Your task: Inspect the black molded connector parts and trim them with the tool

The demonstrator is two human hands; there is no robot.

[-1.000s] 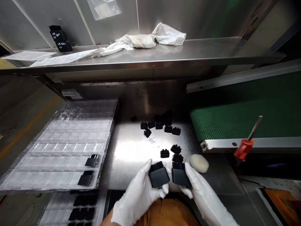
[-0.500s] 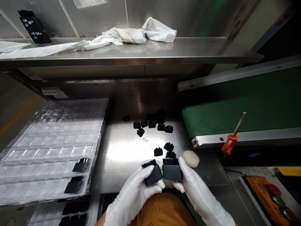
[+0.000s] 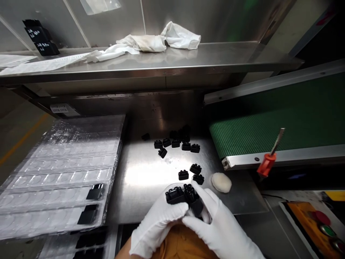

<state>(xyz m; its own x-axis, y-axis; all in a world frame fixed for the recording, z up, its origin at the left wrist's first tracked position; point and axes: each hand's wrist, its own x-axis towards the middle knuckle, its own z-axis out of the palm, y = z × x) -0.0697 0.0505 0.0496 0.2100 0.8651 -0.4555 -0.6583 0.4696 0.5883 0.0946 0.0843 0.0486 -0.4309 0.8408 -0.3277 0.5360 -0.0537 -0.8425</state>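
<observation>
two black plastic housings sit in your gloved hands, low and centre over the front edge of the steel bench (image 3: 140, 176). your left hand (image 3: 159, 225) is closed around the left housing (image 3: 175, 196), studded end facing up; your right hand (image 3: 215, 223) grips the right housing (image 3: 194, 200), thumb over its side. the two parts touch at their inner edges, so keep each pinch on the flat side walls and off the studs, and turn them slowly enough that every face catches the light. loose small caps (image 3: 178, 144) lie scattered further back on the bench, with three more (image 3: 192, 173) just beyond your fingers; keep your wrists low and clear so you don't sweep them. a white pad (image 3: 221, 182) rests near your right hand. the clear blister tray (image 3: 59, 172) lies to your left with two housings (image 3: 91, 203) already seated near its front edge. hold both parts level, with only light pressure, since gloves can slip on smooth plastic.
</observation>
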